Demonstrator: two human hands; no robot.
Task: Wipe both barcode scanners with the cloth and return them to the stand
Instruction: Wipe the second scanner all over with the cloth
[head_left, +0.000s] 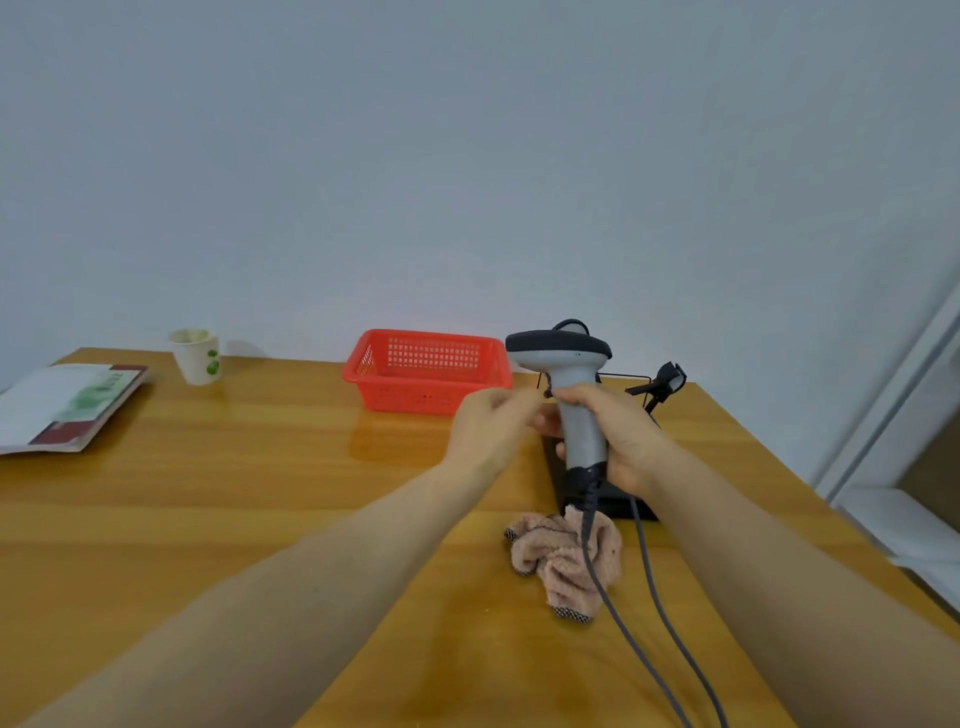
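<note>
Both hands are raised over the right half of the table (234, 499). My right hand (623, 441) is wrapped round the grey handle of a scanner (571, 358) and holds it upright, dark head on top. My left hand (488, 426) sits just beside the handle on its left, fingers curled and tips drawn together near the trigger. I cannot tell whether they pinch something or only touch the scanner.

Right behind and below the scanner stands the stand (613, 506), its black base on the table. On its far right arm is a black part (670, 379); I cannot tell if that is the second scanner. A grey cable (586, 545) drops from the handle's foot and runs across the cloth (550, 561) toward me. A second cable runs alongside it on the right.

That pink cloth lies crumpled on the table against the near edge of the base, in neither hand.

Farther back sits a red basket (426, 374), left of the scanner. Well off to the left are a paper cup (197, 358) and a booklet (67, 405).
</note>
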